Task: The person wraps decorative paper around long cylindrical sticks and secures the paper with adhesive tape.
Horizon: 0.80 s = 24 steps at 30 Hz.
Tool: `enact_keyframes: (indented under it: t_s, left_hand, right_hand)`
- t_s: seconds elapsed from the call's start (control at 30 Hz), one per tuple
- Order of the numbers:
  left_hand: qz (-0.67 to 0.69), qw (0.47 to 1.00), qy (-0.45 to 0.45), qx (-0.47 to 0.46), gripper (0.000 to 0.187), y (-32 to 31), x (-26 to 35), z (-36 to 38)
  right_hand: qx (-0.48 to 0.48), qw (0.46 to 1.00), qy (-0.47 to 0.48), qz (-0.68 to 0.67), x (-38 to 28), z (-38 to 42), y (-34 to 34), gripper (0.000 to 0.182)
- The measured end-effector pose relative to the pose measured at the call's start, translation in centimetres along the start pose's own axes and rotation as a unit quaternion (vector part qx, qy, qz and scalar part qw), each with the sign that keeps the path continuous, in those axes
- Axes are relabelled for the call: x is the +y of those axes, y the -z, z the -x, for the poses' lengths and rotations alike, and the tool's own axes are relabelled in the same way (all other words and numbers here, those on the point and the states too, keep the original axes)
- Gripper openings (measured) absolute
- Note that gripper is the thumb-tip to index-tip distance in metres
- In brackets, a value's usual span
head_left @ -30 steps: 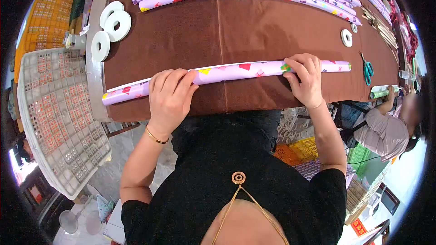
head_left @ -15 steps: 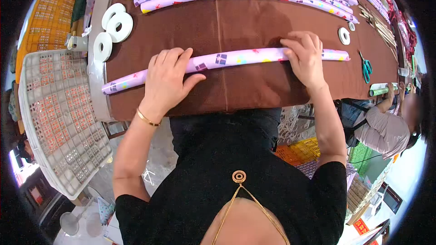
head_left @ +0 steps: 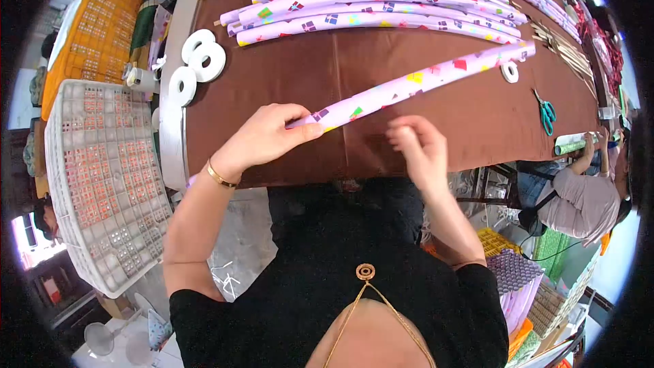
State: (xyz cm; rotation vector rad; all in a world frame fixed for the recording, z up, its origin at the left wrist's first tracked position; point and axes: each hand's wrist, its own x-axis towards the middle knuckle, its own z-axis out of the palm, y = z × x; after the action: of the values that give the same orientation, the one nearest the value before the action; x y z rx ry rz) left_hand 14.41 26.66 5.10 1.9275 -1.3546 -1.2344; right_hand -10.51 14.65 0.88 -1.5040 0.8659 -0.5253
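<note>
My left hand (head_left: pixel 269 135) is wrapped round a long roll of lilac wrapping paper (head_left: pixel 415 80) near its left part, thumb on top. The roll is tilted, its right end pointing up toward the far right of the table. Its printed pattern shows small coloured gift boxes. Part of the roll is hidden behind my left hand and forearm. Apart from the roll and just below it, my right hand (head_left: pixel 422 150) holds nothing, its fingers loosely bent and apart.
Several similar lilac rolls (head_left: pixel 381 20) lie across the back of the brown-covered table (head_left: pixel 272 71). White tape rolls (head_left: pixel 206 61) sit at the left edge, and teal-handled scissors (head_left: pixel 548 117) at the right. A white crate (head_left: pixel 112 197) stands left. A co-worker (head_left: pixel 586 191) sits at right.
My right hand has let go of the roll and moved down and left. The roll's right end has swung up in my left hand. The whole view has shifted slightly.
</note>
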Motion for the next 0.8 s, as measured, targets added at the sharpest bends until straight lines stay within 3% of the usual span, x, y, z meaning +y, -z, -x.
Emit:
enact_keyframes:
  t_s: [0.13,0.23,0.3,0.53,0.7,0.8]
  left_hand:
    - [0.073,0.997,-0.006,0.031,0.040,-1.3,1.2,0.1]
    - [0.040,0.995,-0.021,0.090,0.038,-2.2,1.6,-0.1]
    - [0.030,0.994,-0.022,0.099,0.037,-2.5,2.2,0.0]
    - [0.031,0.995,-0.011,0.090,0.040,-2.7,2.8,0.3]
    - [0.067,0.994,-0.003,0.089,0.041,-3.0,1.8,0.3]
    - [0.040,0.997,0.000,0.072,0.041,-3.2,2.0,0.3]
  right_hand:
    - [-0.084,0.984,-0.013,-0.157,-0.2,-0.6,-3.7,0.047]
    - [-0.098,0.974,0.024,-0.203,-1.5,-1.4,-5.5,0.047]
    - [-0.041,0.950,-0.045,-0.307,-1.8,-1.9,-6.1,0.046]
    - [-0.038,0.957,-0.014,-0.288,-1.6,-2.5,-5.7,0.048]
    - [-0.091,0.916,-0.017,-0.390,-1.2,-2.1,-4.9,0.051]
    - [-0.062,0.936,-0.046,-0.344,-1.6,-2.1,-5.2,0.052]
